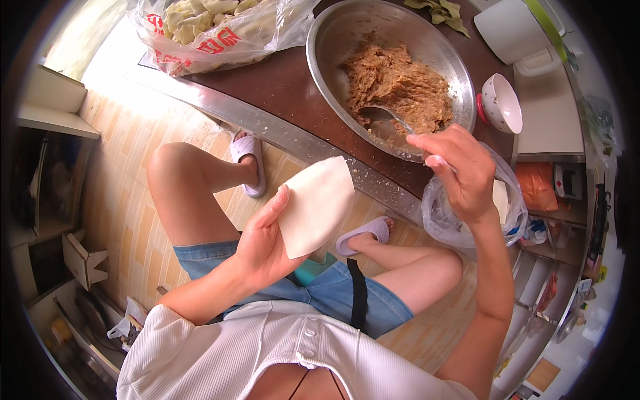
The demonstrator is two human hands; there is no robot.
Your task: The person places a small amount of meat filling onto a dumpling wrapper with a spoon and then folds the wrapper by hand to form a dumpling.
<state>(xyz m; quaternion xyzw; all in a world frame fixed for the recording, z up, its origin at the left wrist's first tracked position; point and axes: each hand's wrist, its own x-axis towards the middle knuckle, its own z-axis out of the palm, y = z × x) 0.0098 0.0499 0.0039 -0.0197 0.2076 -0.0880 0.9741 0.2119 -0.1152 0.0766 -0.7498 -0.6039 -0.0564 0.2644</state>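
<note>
A flat, pale dough wrapper (pixel 317 207) lies across my left hand (pixel 265 245), with the thumb over its near edge. My right hand (pixel 460 170) grips the handle of a metal spoon (pixel 385 114). The spoon's bowl rests at the near edge of a mound of minced filling (pixel 400 82). That filling fills part of a large stainless steel basin (pixel 327 65) on the dark red tabletop. Below my right hand, a clear plastic bag (pixel 440 210) sits at the table's edge, partly hidden by my hand and wrist; something pale and flat shows inside it.
At the far left of the table (pixel 260 95) stands a plastic bag (pixel 220 45) with red printing, holding many folded dough pieces. A small bowl (pixel 502 102) and a white pot (pixel 510 32) are right of the basin. Open shelves (pixel 537 280) flank my right side.
</note>
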